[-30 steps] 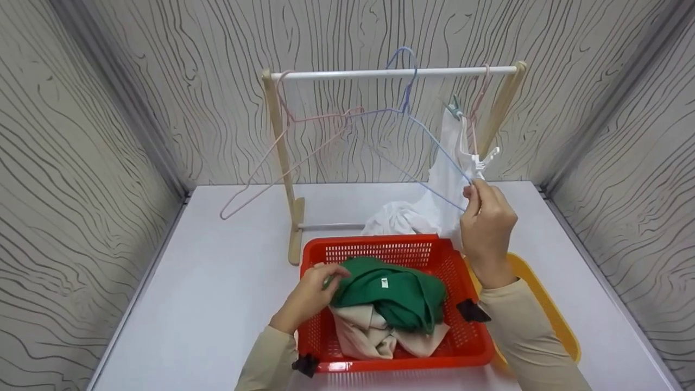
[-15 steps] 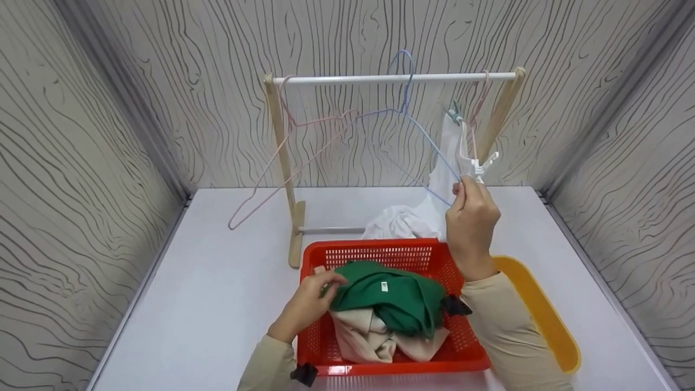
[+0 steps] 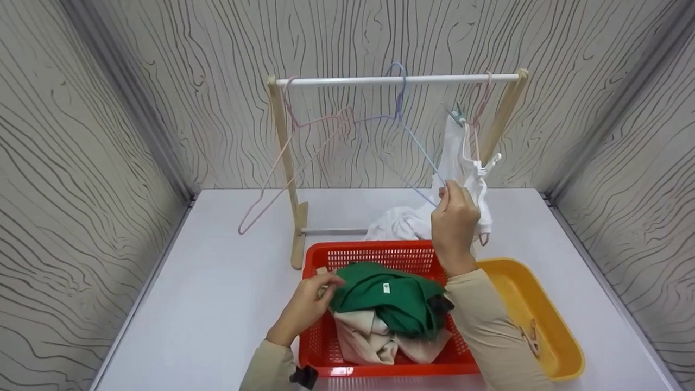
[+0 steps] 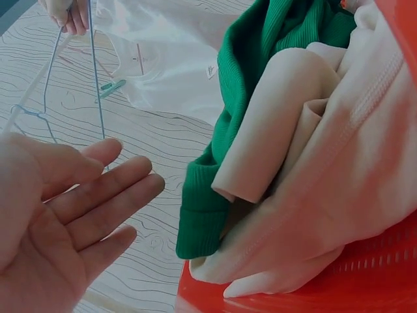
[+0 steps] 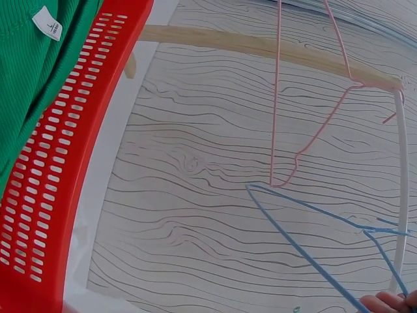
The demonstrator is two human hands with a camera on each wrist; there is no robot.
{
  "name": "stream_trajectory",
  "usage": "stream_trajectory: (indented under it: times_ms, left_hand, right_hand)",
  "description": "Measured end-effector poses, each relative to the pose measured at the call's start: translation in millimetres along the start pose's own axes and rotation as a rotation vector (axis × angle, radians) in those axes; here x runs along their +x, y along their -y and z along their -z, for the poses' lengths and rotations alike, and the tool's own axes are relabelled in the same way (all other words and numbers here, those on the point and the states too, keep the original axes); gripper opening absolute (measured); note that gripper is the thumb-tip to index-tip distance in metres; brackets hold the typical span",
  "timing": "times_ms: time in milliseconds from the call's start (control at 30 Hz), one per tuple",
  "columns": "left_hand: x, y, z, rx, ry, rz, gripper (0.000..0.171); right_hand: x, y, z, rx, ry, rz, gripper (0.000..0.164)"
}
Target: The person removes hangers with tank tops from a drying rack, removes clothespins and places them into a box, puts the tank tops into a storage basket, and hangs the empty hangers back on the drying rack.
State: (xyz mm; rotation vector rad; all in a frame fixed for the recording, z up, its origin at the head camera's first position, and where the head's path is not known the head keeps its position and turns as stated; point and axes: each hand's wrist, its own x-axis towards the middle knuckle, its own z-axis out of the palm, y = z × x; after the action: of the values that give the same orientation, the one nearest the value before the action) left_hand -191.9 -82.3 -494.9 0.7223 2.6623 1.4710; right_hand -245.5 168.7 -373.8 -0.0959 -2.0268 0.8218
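Observation:
My right hand [image 3: 456,222] pinches the right end of a blue wire hanger [image 3: 419,145], whose hook loops over the white rod [image 3: 347,81]. Over the left side of the red basket [image 3: 380,371], my left hand [image 3: 310,301] hovers with loose fingers; its palm shows unfilled in the left wrist view. Beside it, a green ribbed garment [image 3: 402,301] with a white label lies on a beige garment [image 3: 361,347] in the basket. Behind the right hand, a white garment [image 3: 399,224] hangs by a green clip [image 3: 457,115] and a white clip [image 3: 480,169] from a pink hanger [image 3: 482,103], its lower part heaped on the table.
Another pink hanger [image 5: 275,98] hangs at the rod's left end, close to the blue one. Wooden posts [image 3: 285,141] carry the rod. A yellow tray [image 3: 567,347] with small clothespins [image 3: 532,336] stands right of the basket, partly under the right forearm. Patterned walls enclose the table.
My right hand has moved left with the end of the blue hanger, and the hook now sits lower over the rod. More of the yellow tray shows. My left hand has barely moved.

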Motion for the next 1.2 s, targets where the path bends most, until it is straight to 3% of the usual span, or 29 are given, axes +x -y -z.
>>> stream_trajectory:
  times_ms: [167, 367, 567, 833, 1200]
  left_hand:
    - [2.3, -1.2, -2.9, 0.017, -0.006, -0.011, 0.019]
    - [6.6, -4.0, -3.5, 0.049, -0.014, -0.016, 0.019]
    - [14.4, -7.3, 0.0, 0.044, -0.037, -0.063, 0.018]
    - [22.7, -8.8, -0.8, 0.046, -0.053, -0.078, 0.018]
    - [24.8, -14.4, -6.3, 0.012, -0.023, -0.046, 0.019]
  right_hand:
    - [-5.0, 2.0, -5.7, 0.028, 0.052, -0.031, 0.019]
    - [-15.0, 0.8, -12.2, 0.023, 0.111, -0.004, 0.02]
    - [-25.0, -0.1, -15.0, 0.056, 0.155, 0.007, 0.02]
    - [-30.5, 2.1, -13.7, 0.076, 0.162, 0.021, 0.02]
    - [-30.0, 0.7, -5.1, 0.064, 0.134, 0.025, 0.019]
